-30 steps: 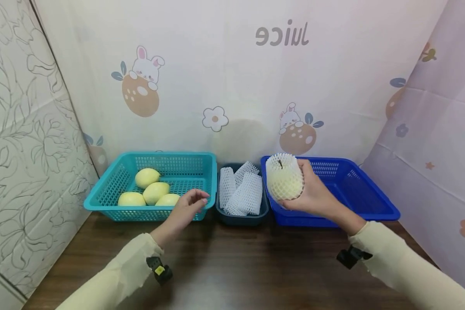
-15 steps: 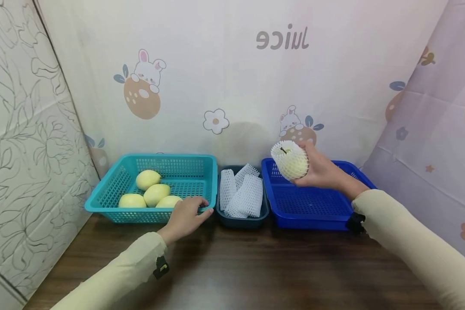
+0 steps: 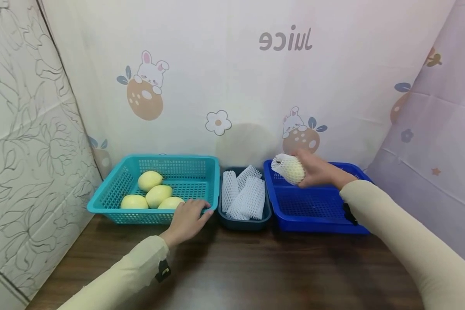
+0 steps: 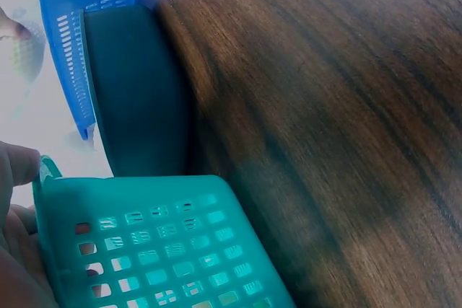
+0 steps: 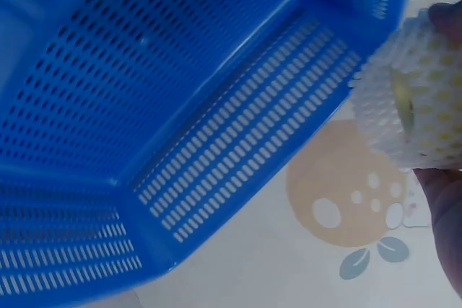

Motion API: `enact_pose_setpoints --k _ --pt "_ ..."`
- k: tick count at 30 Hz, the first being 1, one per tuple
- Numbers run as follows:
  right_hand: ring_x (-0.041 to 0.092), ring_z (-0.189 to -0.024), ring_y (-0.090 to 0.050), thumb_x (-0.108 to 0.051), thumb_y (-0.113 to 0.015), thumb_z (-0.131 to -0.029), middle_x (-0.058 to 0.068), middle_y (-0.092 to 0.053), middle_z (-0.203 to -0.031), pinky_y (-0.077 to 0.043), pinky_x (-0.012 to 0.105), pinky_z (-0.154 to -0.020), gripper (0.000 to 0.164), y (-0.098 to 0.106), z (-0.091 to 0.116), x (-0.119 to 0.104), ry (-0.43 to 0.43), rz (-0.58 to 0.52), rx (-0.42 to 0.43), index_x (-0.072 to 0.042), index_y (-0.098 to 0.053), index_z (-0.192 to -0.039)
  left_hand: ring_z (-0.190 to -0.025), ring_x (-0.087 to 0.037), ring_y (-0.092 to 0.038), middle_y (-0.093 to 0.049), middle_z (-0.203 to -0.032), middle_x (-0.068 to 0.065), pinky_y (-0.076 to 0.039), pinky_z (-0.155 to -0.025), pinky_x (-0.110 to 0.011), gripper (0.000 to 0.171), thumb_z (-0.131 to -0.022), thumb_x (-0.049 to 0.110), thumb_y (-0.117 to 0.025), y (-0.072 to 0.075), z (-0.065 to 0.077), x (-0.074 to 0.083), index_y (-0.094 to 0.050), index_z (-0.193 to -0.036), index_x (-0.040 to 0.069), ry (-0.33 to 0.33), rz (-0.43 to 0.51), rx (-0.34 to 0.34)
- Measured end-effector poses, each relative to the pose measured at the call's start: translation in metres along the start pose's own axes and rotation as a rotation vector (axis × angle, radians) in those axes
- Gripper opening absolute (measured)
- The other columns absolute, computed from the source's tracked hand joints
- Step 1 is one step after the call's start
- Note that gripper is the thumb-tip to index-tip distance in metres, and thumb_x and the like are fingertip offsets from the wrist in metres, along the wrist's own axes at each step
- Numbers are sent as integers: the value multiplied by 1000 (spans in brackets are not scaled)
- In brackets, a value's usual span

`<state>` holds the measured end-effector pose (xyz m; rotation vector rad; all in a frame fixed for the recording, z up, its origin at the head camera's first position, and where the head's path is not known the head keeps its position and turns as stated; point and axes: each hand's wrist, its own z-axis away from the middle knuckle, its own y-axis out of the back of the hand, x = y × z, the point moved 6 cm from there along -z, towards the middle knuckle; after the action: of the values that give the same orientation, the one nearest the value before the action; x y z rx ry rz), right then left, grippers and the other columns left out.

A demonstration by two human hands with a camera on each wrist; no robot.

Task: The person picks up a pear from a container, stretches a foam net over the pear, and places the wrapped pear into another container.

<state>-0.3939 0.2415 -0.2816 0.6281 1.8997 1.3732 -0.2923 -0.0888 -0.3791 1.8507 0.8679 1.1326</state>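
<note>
My right hand (image 3: 318,170) grips a pale yellow pear (image 3: 296,169) in a white foam net sleeve, over the back left part of the blue basket (image 3: 321,224). Its dark stem shows at the sleeve's open end, which points left in the head view. In the right wrist view, the netted pear (image 5: 433,99) sits at the right edge, thumb and fingers on either side of it. My left hand (image 3: 187,218) holds the near right corner of the teal basket (image 3: 139,218), its fingers over the rim (image 4: 54,178). Several yellow pears (image 3: 159,196) lie in that basket.
Between the two baskets stands a small dark teal bin (image 3: 245,224) with several white foam sleeves (image 3: 252,193) in it. All three containers stand side by side on a dark wooden table (image 3: 248,271). A printed curtain (image 3: 240,77) hangs close behind them.
My right hand has carried the netted pear up and right, then lowered it toward the blue basket, its sleeve end tipping left. My left hand has come down onto the teal basket's rim.
</note>
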Motion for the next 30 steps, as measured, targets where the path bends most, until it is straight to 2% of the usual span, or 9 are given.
enact_pose_setpoints --k 4,9,18,23,30 --pt "31 -99 -48 -8 -83 -58 19 -47 -118 -42 49 -85 89 -14 -3 11 -72 87 -124 1 -35 -132 -101 -24 -53 -64 -108 -5 -41 -85 -43 26 -96 31 -57 1 1 -1 -66 -110 10 9 1 -3" --pt "31 -97 -49 -4 -82 -58 16 -46 -117 -44 49 -82 84 -30 -4 25 -151 120 -240 -6 -37 -130 -99 -24 -53 -64 -107 -5 -41 -84 -42 26 -95 30 -58 1 2 0 -66 -109 10 4 1 2" --pt "29 -88 -54 -10 -85 -57 12 -50 -108 -48 49 -77 76 -57 -11 48 -194 233 -332 -11 -43 -120 -95 -23 -53 -65 -104 -4 -42 -81 -41 23 -94 28 -60 -2 8 0 -65 -107 9 -18 8 37" --pt "29 -90 -54 -11 -87 -58 11 -49 -108 -48 50 -81 77 -76 -10 56 -243 230 -410 -12 -42 -121 -93 -21 -53 -65 -102 -3 -42 -80 -40 23 -94 29 -60 -3 11 -1 -66 -106 10 -24 -7 42" --pt "34 -99 -53 -10 -87 -60 15 -49 -115 -45 54 -87 76 -86 -13 62 -274 244 -471 -10 -41 -121 -92 -22 -53 -64 -101 -3 -42 -78 -41 21 -94 27 -60 -4 9 1 -66 -105 10 -62 -8 82"
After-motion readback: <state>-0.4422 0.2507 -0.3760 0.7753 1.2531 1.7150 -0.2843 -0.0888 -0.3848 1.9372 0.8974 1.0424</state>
